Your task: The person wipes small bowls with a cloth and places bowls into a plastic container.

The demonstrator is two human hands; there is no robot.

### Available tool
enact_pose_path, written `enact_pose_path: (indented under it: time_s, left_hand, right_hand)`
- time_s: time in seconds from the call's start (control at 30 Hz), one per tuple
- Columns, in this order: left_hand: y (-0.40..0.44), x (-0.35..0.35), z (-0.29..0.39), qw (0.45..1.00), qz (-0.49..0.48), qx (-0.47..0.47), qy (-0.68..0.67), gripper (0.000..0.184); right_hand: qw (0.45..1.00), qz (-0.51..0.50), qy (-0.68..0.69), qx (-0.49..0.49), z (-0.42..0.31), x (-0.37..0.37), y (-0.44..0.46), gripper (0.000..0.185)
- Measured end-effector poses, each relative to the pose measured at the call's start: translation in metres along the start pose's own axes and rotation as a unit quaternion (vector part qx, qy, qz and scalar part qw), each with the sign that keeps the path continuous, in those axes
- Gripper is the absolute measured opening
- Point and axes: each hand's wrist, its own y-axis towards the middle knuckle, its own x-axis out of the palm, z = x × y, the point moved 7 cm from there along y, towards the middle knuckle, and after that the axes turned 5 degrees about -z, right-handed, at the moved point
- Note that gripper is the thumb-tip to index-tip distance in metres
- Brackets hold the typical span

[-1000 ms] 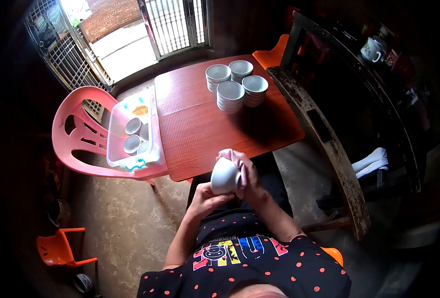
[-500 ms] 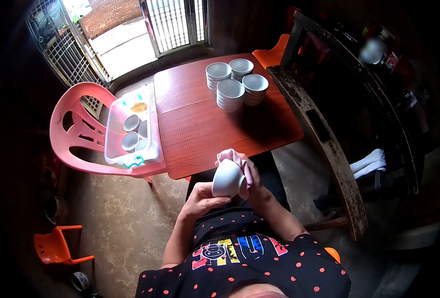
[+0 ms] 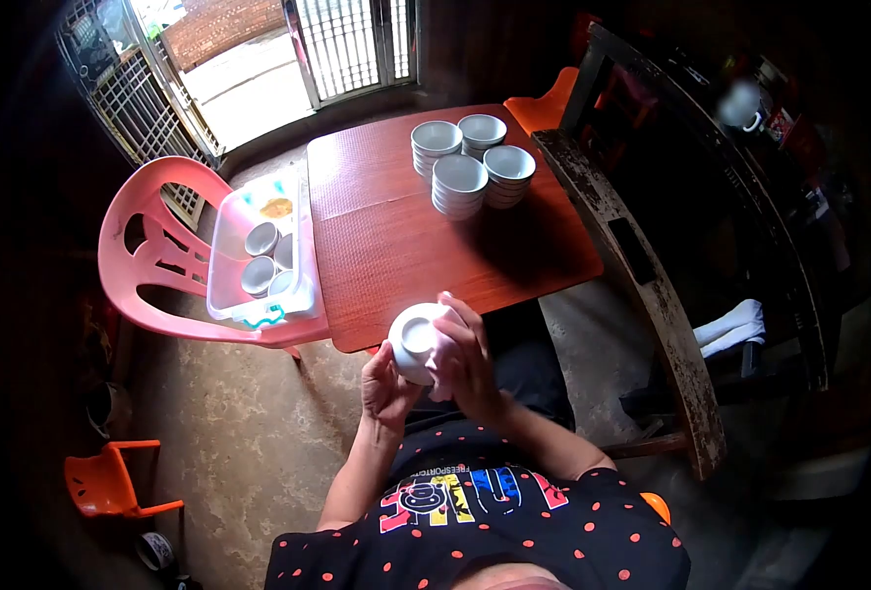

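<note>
A white bowl [image 3: 408, 356] is held above my lap, near the table's front edge, with its foot ring facing up toward me. My left hand [image 3: 386, 386] grips its left side, thumb along the wall. Against the right side and base, my right hand [image 3: 472, 359] presses a pale pink cloth [image 3: 443, 362], fingers closed over it. Several stacks of white bowls [image 3: 459, 177] stand upright at the far right of the red-brown table [image 3: 386, 246].
A clear plastic bin [image 3: 221, 246] with several bowls rests on a pink chair [image 3: 126, 236] left of the table. On the right is a worn wooden bench [image 3: 642, 285]. A small orange chair [image 3: 96, 482] stands on the floor at lower left.
The bowl has tipped so its base now faces up toward me, and it has shifted slightly left. My right hand and the cloth have moved left over its base.
</note>
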Motion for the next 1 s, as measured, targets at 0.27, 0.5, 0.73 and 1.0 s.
enact_pose_path:
  time_s: [0.27,0.5,0.73,1.0]
  left_hand:
    - [0.002,0.033,-0.012,0.954,-0.006,0.015,0.299,0.039]
    - [0.003,0.048,-0.013,0.853,0.001,-0.052,0.52,0.041]
    - [0.004,0.03,-0.005,0.948,0.028,0.026,0.315,0.052]
    - [0.0,0.029,-0.005,0.951,0.037,-0.053,0.303,0.061]
  right_hand:
    - [0.88,-0.187,0.347,0.266,0.062,0.016,0.021,0.034]
    - [0.915,-0.068,0.365,0.159,0.07,0.004,0.001,0.041]
    - [0.896,0.018,0.395,0.202,0.052,0.005,0.003,0.037]
    - [0.804,-0.19,0.453,0.336,0.06,0.021,0.021,0.035]
